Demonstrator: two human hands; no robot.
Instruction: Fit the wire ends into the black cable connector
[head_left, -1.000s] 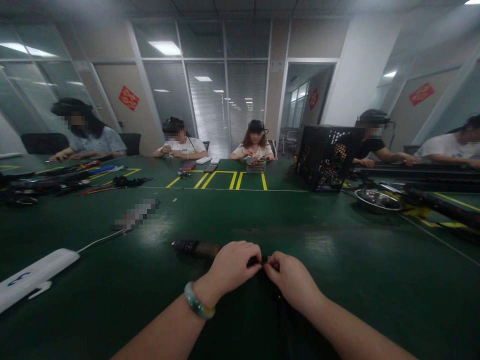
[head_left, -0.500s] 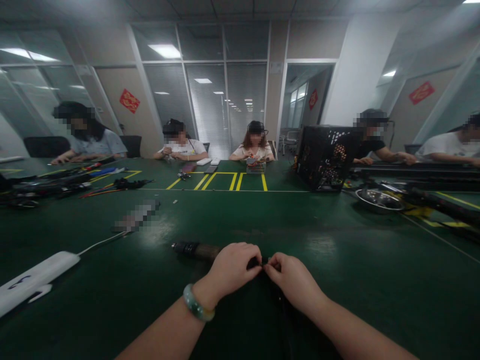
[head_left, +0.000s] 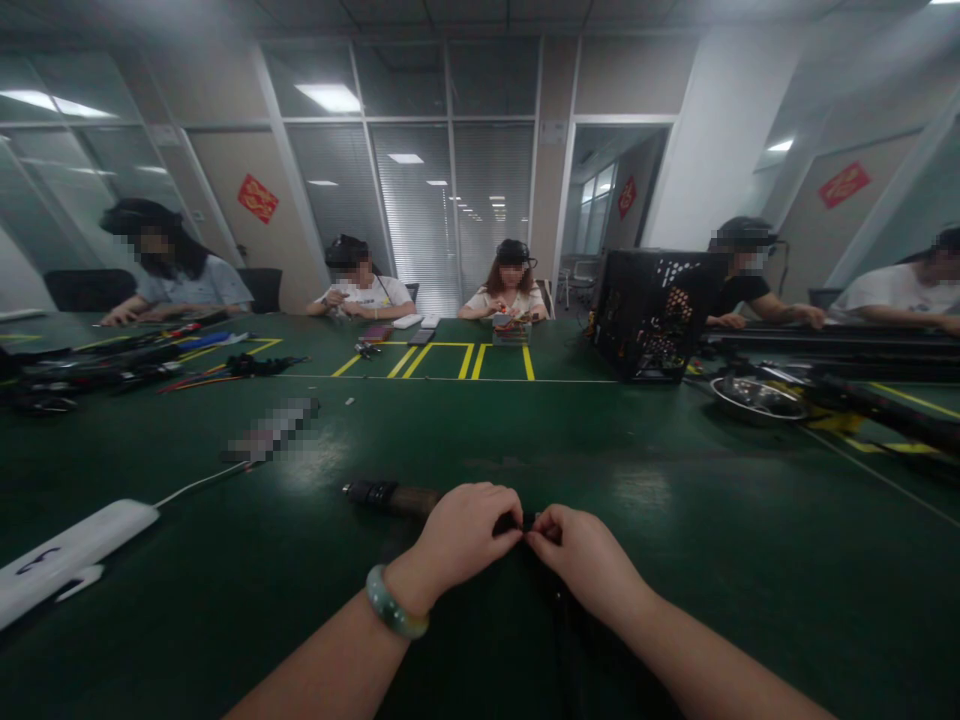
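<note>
My left hand [head_left: 466, 540], with a green bangle on its wrist, and my right hand [head_left: 581, 555] meet at the near middle of the green table [head_left: 675, 560]. Both are closed in a pinch on a small black part [head_left: 525, 522] between the fingertips; I cannot make out what it is. A dark cable or strap [head_left: 562, 630] runs from it toward me between my forearms. Just behind my left hand lies a dark cylindrical tool [head_left: 390, 496], which touches neither hand as far as I can see.
A white power strip [head_left: 71, 555] with a cable lies at the near left. Several people sit along the far and side edges. A black open computer case [head_left: 649, 315], a metal bowl [head_left: 757, 398], tools and cables lie further off.
</note>
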